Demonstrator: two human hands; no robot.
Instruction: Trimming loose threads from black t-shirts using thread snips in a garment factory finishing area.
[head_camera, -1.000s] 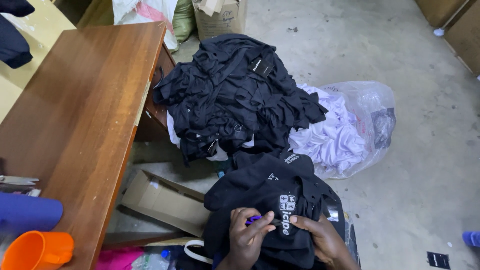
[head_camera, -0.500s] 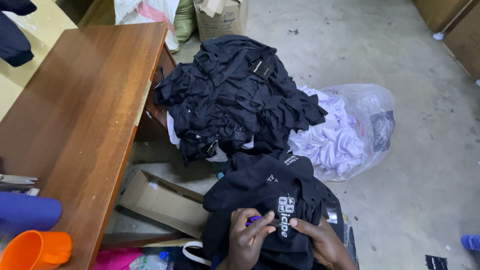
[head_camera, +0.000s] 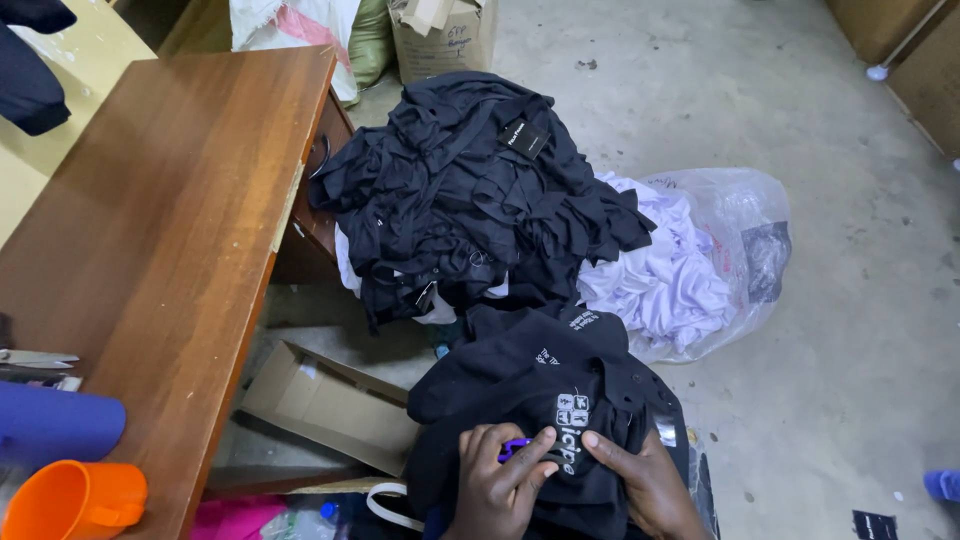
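Observation:
A black garment with a white printed logo (head_camera: 545, 400) lies on my lap at the bottom middle. My left hand (head_camera: 497, 485) presses on it with curled fingers and grips a small purple tool (head_camera: 514, 447) against the cloth. My right hand (head_camera: 645, 485) pinches the same garment just right of the logo. Behind it rises a large heap of black clothes (head_camera: 470, 190) on the floor.
A wooden table (head_camera: 170, 230) runs along the left, with an orange cup (head_camera: 75, 500), a blue roll (head_camera: 55, 425) and scissors (head_camera: 35, 360) at its near end. A clear bag of white clothes (head_camera: 690, 270) sits right of the heap. A flattened cardboard box (head_camera: 330, 405) lies below the table; concrete floor lies to the right.

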